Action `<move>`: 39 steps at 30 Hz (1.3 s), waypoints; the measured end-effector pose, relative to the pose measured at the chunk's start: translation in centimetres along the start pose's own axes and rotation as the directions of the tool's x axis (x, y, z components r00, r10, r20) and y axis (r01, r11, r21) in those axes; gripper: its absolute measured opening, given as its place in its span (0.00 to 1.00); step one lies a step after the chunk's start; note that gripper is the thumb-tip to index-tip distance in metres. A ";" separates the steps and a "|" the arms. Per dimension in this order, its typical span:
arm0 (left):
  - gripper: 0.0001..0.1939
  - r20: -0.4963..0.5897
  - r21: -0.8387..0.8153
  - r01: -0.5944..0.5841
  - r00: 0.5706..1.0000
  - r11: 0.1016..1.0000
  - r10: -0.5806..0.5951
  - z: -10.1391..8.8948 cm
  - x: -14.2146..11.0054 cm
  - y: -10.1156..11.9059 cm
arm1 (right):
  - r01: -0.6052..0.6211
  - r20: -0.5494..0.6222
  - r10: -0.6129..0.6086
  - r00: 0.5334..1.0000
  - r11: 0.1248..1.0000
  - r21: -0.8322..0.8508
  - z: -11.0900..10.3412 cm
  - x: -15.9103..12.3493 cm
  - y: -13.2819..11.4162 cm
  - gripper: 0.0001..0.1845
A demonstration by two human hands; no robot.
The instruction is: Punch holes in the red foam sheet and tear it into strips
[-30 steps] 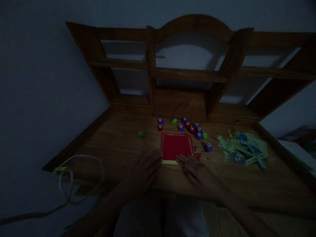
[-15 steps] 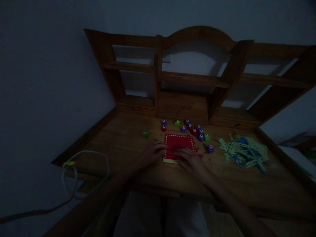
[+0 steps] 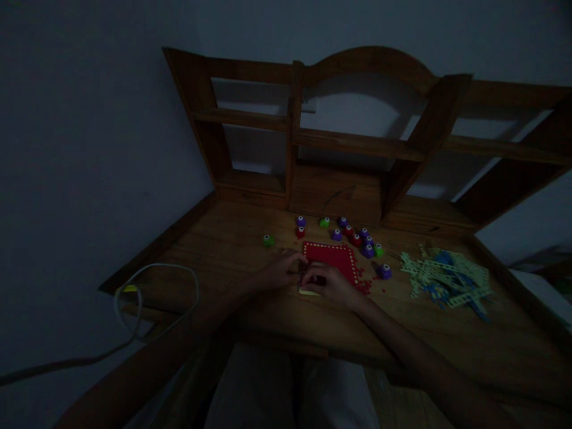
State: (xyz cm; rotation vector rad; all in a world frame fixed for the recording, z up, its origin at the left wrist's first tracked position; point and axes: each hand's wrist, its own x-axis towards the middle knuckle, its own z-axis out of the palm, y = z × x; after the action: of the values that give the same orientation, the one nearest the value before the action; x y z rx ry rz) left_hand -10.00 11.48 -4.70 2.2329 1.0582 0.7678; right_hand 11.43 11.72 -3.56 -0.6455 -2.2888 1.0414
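Observation:
A flat red board (image 3: 333,255) with a row of pale dots along its edges lies on the desk, its front side pale yellow. My left hand (image 3: 282,270) is at the board's left edge, fingers bent and closed on that edge. My right hand (image 3: 331,282) lies over the board's front left part, thumb and fingertips drawn together in a pinch. Whatever is between them is too small and dark to make out. Small red pieces (image 3: 364,286) are scattered along the board's right side.
Behind the board stand several one-eyed toy figures in purple (image 3: 367,251), red (image 3: 356,240) and green (image 3: 269,240). A pile of pale green and blue plastic parts (image 3: 451,277) lies at the right. A wooden shelf (image 3: 357,142) closes the back; a white cable (image 3: 196,292) loops at left.
My right hand has moved left across the board to its front left part, and its fingers have drawn together. My left hand stays by the left edge. The view has shifted slightly.

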 end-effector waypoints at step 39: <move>0.15 0.042 0.045 0.055 0.998 0.998 -0.056 -0.3 -0.3 1.2 | -0.014 0.098 0.003 0.995 0.993 0.118 -1.9 -0.2 -0.3 0.12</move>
State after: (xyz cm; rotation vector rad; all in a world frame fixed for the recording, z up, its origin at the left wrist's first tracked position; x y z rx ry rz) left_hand -9.78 10.72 -3.74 2.2364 1.1212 0.6760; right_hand 12.73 12.44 -2.28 -0.5681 -2.2872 1.2277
